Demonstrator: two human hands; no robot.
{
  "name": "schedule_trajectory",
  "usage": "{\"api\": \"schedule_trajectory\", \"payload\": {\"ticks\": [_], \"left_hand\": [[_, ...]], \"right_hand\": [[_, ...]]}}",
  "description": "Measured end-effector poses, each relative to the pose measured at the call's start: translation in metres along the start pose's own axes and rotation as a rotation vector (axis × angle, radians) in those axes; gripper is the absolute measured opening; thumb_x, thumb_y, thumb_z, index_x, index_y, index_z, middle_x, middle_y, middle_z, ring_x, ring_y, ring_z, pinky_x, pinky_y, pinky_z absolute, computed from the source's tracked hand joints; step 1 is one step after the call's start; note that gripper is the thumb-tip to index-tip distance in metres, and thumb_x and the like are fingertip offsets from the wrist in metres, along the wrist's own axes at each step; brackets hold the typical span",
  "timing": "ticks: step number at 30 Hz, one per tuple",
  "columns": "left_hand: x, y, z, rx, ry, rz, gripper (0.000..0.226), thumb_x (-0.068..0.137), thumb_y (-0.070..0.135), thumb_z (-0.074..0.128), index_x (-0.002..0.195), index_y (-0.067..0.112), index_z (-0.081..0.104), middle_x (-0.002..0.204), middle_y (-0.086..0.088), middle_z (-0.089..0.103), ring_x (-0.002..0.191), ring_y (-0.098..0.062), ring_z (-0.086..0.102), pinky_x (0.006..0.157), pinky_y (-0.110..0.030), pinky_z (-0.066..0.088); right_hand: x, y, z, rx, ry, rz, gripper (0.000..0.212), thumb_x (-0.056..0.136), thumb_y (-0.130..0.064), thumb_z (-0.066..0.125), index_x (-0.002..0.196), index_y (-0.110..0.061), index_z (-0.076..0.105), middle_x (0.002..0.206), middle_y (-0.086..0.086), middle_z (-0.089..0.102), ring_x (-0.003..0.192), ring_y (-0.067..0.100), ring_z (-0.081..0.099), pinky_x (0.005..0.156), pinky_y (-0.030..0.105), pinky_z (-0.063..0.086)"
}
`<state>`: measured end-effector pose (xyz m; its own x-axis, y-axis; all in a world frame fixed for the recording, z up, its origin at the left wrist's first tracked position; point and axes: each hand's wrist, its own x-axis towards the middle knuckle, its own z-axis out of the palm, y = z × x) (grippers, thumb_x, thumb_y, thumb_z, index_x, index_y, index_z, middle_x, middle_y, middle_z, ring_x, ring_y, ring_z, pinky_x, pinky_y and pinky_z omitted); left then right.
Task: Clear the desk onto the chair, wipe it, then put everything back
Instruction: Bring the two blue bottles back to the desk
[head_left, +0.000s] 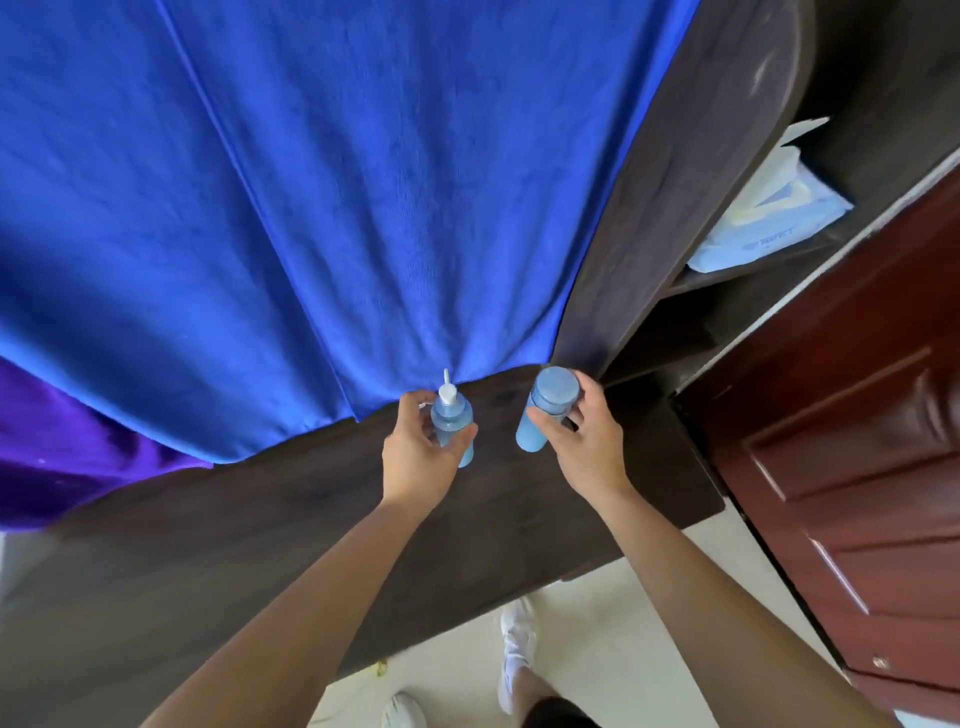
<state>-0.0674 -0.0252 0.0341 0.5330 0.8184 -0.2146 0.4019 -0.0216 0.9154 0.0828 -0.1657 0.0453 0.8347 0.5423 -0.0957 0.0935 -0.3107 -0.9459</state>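
My left hand (421, 452) grips a light blue pump bottle (451, 415) with a white nozzle, held upright over the dark wooden desk (291, 530). A second light blue bottle (545, 408), this one with a flat round cap, is gripped in my right hand (587, 436) beside it. Both bottles are near the back right corner of the desk, close to its surface; whether they touch it I cannot tell. A big blue cloth (322, 197) hangs behind the desk.
A purple cloth (67, 447) shows at the left under the blue one. Dark wooden shelves (727, 270) stand at the right with a white and blue packet (769, 218) on one. A red-brown door (857, 467) is at the far right. My white shoes (517, 649) stand on the pale floor.
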Motion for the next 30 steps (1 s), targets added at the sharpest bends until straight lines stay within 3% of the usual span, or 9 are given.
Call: {"api": "schedule_trajectory", "payload": {"ticks": [6,9,13,16,19,23,26,28,30], "left_hand": [[0.05,-0.011,0.054,0.05,0.037,-0.086,0.047,0.071,0.042,0.08,0.1,0.046,0.044,0.1,0.016,0.067,0.093,-0.009,0.068,0.089,-0.041,0.055],[0.061,-0.011,0.062,0.049,0.035,-0.1,0.048,0.07,0.042,0.08,0.097,0.052,0.041,0.1,0.017,0.066,0.093,-0.009,0.068,0.089,-0.041,0.056],[0.078,-0.012,0.086,0.042,0.068,-0.106,0.05,0.068,0.045,0.08,0.101,0.047,0.042,0.099,0.018,0.068,0.094,-0.009,0.069,0.088,-0.043,0.056],[0.081,-0.008,0.099,0.061,0.078,-0.093,0.05,0.066,0.049,0.078,0.099,0.053,0.04,0.097,0.027,0.065,0.096,-0.004,0.068,0.09,-0.041,0.056],[0.079,-0.007,0.104,0.11,0.039,-0.084,0.05,0.072,0.041,0.08,0.104,0.047,0.042,0.102,0.018,0.067,0.1,-0.009,0.068,0.091,-0.042,0.055],[0.07,0.004,0.092,0.3,-0.039,0.009,0.06,0.081,0.033,0.075,0.131,0.033,0.042,0.132,0.008,0.057,0.118,-0.019,0.056,0.096,-0.037,0.047],[0.053,0.019,0.067,0.451,-0.007,0.148,0.059,0.093,0.03,0.065,0.146,0.02,0.04,0.153,0.002,0.041,0.141,-0.02,0.036,0.111,-0.039,0.035],[0.04,0.029,0.045,0.535,0.047,0.278,0.052,0.097,0.026,0.059,0.145,0.012,0.045,0.156,-0.007,0.037,0.146,-0.028,0.029,0.116,-0.046,0.03],[0.026,0.039,0.022,0.621,0.088,0.373,0.05,0.1,0.029,0.054,0.146,0.012,0.045,0.158,-0.012,0.033,0.148,-0.034,0.025,0.116,-0.051,0.028]], "right_hand": [[0.075,0.037,0.008,-0.064,-0.153,0.04,0.057,0.082,-0.026,0.082,0.13,-0.032,0.051,0.122,-0.017,0.064,0.115,0.001,0.062,0.102,0.029,0.051],[0.086,0.039,0.013,-0.045,-0.156,0.027,0.058,0.082,-0.022,0.082,0.131,-0.031,0.051,0.122,-0.018,0.063,0.114,0.0,0.062,0.099,0.027,0.052],[0.104,0.054,0.009,-0.054,-0.193,0.031,0.058,0.085,-0.022,0.08,0.134,-0.032,0.05,0.121,-0.025,0.062,0.114,-0.005,0.061,0.099,0.022,0.05],[0.11,0.062,0.003,-0.077,-0.235,0.038,0.06,0.088,-0.025,0.077,0.139,-0.029,0.046,0.128,-0.017,0.062,0.121,-0.003,0.058,0.106,0.027,0.048],[0.111,0.063,0.0,-0.131,-0.277,0.021,0.063,0.09,-0.026,0.074,0.144,-0.029,0.041,0.135,-0.012,0.058,0.127,0.005,0.056,0.109,0.039,0.047],[0.108,0.051,-0.006,-0.258,-0.31,-0.008,0.081,0.092,-0.027,0.072,0.156,-0.025,0.022,0.156,-0.001,0.041,0.141,0.017,0.043,0.115,0.045,0.039],[0.098,0.034,-0.017,-0.346,-0.27,-0.067,0.091,0.092,-0.029,0.071,0.16,-0.023,0.011,0.165,-0.002,0.022,0.15,0.015,0.027,0.122,0.036,0.027],[0.086,0.021,-0.025,-0.413,-0.243,-0.138,0.087,0.094,-0.035,0.066,0.16,-0.023,0.01,0.167,-0.004,0.016,0.152,0.012,0.018,0.12,0.026,0.021],[0.067,0.006,-0.033,-0.478,-0.214,-0.187,0.078,0.099,-0.041,0.057,0.16,-0.023,0.013,0.167,-0.002,0.015,0.153,0.013,0.016,0.119,0.03,0.025]]}}
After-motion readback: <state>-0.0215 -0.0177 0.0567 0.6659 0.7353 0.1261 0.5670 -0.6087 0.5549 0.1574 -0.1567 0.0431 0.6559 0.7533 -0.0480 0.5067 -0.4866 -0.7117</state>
